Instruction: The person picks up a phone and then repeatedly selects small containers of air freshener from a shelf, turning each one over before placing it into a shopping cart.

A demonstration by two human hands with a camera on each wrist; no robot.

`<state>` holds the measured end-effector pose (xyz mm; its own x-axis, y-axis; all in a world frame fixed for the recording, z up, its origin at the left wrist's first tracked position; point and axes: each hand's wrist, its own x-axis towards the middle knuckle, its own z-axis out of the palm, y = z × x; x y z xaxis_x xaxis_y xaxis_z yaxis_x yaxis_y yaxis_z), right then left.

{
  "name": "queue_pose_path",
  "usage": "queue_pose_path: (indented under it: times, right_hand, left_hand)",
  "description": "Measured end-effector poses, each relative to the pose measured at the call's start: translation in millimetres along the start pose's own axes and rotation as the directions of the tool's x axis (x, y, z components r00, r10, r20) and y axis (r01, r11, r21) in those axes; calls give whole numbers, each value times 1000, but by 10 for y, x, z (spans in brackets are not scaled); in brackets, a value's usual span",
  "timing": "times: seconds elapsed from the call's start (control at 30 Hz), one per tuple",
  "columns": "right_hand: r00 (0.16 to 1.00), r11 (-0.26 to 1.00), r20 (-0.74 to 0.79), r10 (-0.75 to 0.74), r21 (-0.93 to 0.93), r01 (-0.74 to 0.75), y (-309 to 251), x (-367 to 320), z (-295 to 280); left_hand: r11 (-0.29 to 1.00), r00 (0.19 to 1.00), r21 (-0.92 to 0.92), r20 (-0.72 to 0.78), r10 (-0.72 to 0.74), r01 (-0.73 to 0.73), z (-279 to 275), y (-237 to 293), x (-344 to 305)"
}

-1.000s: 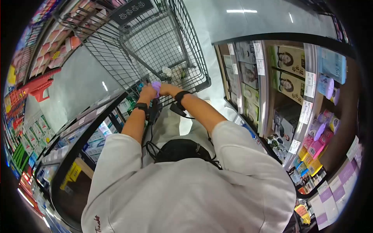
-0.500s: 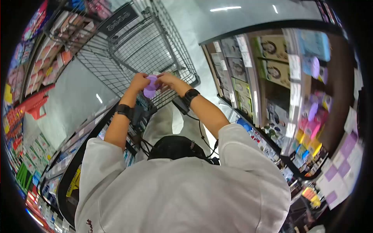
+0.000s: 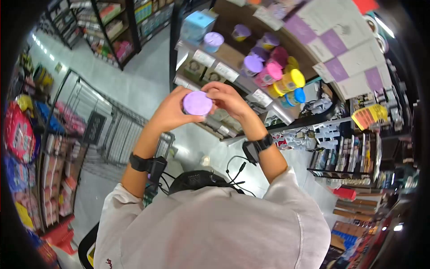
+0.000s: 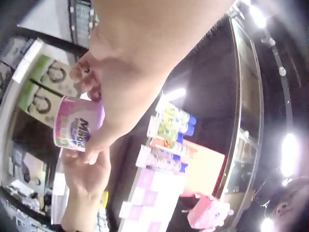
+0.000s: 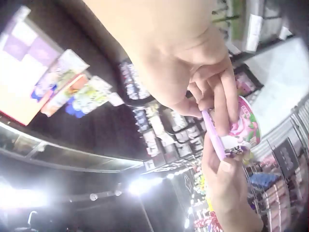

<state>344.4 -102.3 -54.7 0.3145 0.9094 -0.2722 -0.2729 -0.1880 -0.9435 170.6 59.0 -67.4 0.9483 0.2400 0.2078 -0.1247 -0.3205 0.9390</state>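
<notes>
A small plastic tub with a flat purple lid [image 3: 197,103] is held up between both hands in front of the body. Its printed wall [image 4: 79,123] shows pink and white, with large lettering. My left hand [image 3: 171,110] grips the tub from the left, thumb and fingers round its side. From the other side, my right hand [image 3: 229,99] pinches it at the lid's edge; in the right wrist view its fingers [image 5: 222,104] lie along the lid and wall. The lid sits on the tub.
Ahead, a shelf holds similar tubs with purple, pink [image 3: 270,73], yellow [image 3: 293,79] and blue lids, beside a light blue box [image 3: 197,26]. White and purple cartons [image 3: 340,42] are stacked at its right. A wire shopping cart [image 3: 123,130] stands to the left, near packed shelves.
The view has turned right, from the cart toward the shelf of tubs. Both hands have brought the purple-lidded tub away from the cart and raised it, its lid now facing up.
</notes>
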Motion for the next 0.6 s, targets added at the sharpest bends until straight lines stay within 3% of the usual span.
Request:
queue_pose_path:
  times: [0.07, 0.13, 0.17, 0.23, 0.33, 0.4, 0.43, 0.5, 0.53, 0.6]
  right_hand:
    - [984, 987, -93, -153, -68, 147, -216, -333, -146]
    - [938, 949, -178, -297, -159, 271, -343, -565, -310]
    - [931, 947, -197, -306, -163, 277, -370, -642, -346]
    - [840, 932, -413, -353, -74, 355, -402, -746, -399]
    - [798, 913, -479, -365, -16, 408, -385, -910, -390]
    - [779, 906, -501, -377, -28, 422, -238, -970, -487]
    - [802, 921, -511, -308, 51, 386, -197, -1006, -543]
    - [813, 922, -539, -218, 160, 354, -145, -1055, -605]
    - [806, 917, -546, -230, 156, 367, -147, -1083, -630]
    - [817, 929, -525, -238, 121, 349, -213, -1086, -708]
  left_hand:
    - [995, 999, 87, -16, 45, -43, 187, 364, 280]
    - [975, 976, 113, -84, 199, -189, 417, 445, 588]
    - [989, 984, 23, -94, 151, -149, 535, 437, 723]
    - [990, 984, -52, -130, 124, -132, 705, 417, 1019]
    - [976, 951, -8, -228, 209, -216, 886, 326, 1582]
    - [985, 962, -29, -220, 159, -169, 966, 347, 1971]
    - [984, 964, -25, -208, 168, -177, 1010, 353, 2135]
    - [975, 957, 157, -217, 191, -159, 1120, 346, 2433]
    - [972, 957, 160, -208, 204, -172, 1182, 255, 2602]
    - [942, 961, 333, -249, 120, -31, 1273, 89, 2894]
